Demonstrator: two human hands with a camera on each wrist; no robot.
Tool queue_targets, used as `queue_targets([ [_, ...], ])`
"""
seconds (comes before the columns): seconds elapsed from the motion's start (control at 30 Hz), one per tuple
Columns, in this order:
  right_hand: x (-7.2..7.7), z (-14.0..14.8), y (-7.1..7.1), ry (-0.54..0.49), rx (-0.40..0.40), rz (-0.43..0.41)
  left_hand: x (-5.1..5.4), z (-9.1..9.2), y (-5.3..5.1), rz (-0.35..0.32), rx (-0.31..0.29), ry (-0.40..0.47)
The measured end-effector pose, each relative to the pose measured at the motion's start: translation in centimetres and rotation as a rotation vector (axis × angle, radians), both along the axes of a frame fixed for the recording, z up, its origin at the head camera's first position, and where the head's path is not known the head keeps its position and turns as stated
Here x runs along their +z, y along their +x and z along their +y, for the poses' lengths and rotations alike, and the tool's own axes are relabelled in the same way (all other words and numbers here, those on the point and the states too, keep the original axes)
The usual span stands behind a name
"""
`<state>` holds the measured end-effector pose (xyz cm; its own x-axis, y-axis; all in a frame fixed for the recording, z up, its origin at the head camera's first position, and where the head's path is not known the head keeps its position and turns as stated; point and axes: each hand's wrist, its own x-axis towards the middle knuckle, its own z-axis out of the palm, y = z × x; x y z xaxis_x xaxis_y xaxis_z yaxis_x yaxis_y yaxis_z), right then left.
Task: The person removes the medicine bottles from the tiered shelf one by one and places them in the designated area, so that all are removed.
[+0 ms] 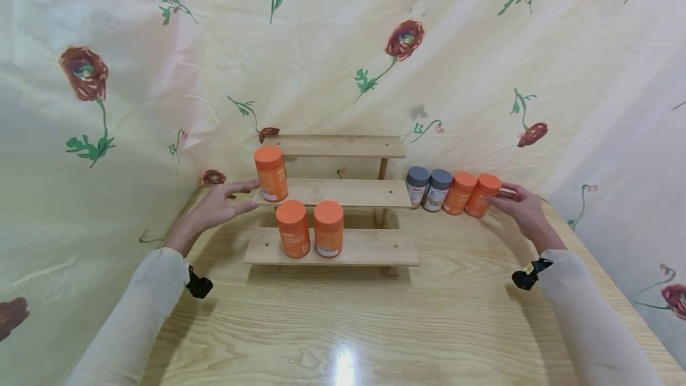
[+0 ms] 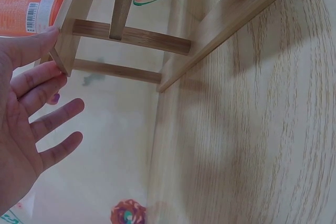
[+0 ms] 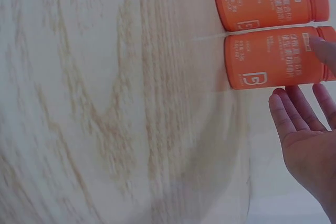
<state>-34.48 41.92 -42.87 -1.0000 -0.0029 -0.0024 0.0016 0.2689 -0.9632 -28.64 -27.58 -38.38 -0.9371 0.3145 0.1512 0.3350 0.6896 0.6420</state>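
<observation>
My left hand [image 1: 217, 206] is beside an orange jar [image 1: 272, 179] at the left end of the middle shelf [image 1: 348, 192]. In the left wrist view its fingers [image 2: 50, 124] are spread, with thumb and forefinger by the shelf's end; the jar's barcode side shows above them. Far to the right, my right hand [image 1: 522, 210] is at the outermost orange jar [image 1: 479, 201] of a row on the table. Its thumb lies over the front of that jar [image 3: 275, 59] in the right wrist view, other fingers along the side, holding it upright.
Two more orange jars [image 1: 293, 234] stand on the lowest shelf of the wooden three-step rack [image 1: 370, 247]. Left of the right hand's jar are another orange jar [image 1: 458, 195] and two dark-lidded jars [image 1: 436, 195]. Behind the wooden table [image 1: 429, 320] hangs flowered cloth [image 1: 332, 76].
</observation>
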Motion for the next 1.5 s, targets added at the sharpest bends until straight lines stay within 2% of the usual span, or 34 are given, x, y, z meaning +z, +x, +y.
queue_targets([
  [0.2,1.0,-0.1,0.6,-0.136,0.014,0.068,0.0,0.0,0.0,-0.002,0.002,-0.003],
  [0.3,1.6,-0.2,0.7,-0.134,0.012,0.107,0.0,-0.1,0.0,-0.002,0.008,-0.010],
  [0.4,2.5,-0.3,0.7,0.001,-0.016,0.123,0.0,-0.1,0.0,-0.004,0.010,-0.013],
  [0.53,3.7,-0.7,0.8,0.236,-0.056,0.129,0.0,0.0,0.0,-0.008,0.004,-0.008],
  [0.63,4.6,-1.3,0.9,0.295,-0.055,0.154,-0.1,0.0,0.0,-0.008,0.003,-0.001],
  [0.73,5.5,-2.3,1.1,0.294,-0.031,0.202,-0.1,0.1,0.0,0.006,-0.003,0.006],
  [0.97,8.1,-6.0,1.2,0.268,0.030,0.295,-0.2,0.1,0.0,0.017,-0.009,0.014],
  [1.3,11.7,-12.8,1.3,0.278,0.175,0.311,-0.1,0.0,-0.2,0.002,-0.004,0.023],
  [1.5,13.2,-17.6,1.1,0.269,0.276,0.346,-0.1,0.0,-0.1,-0.001,-0.006,0.027],
])
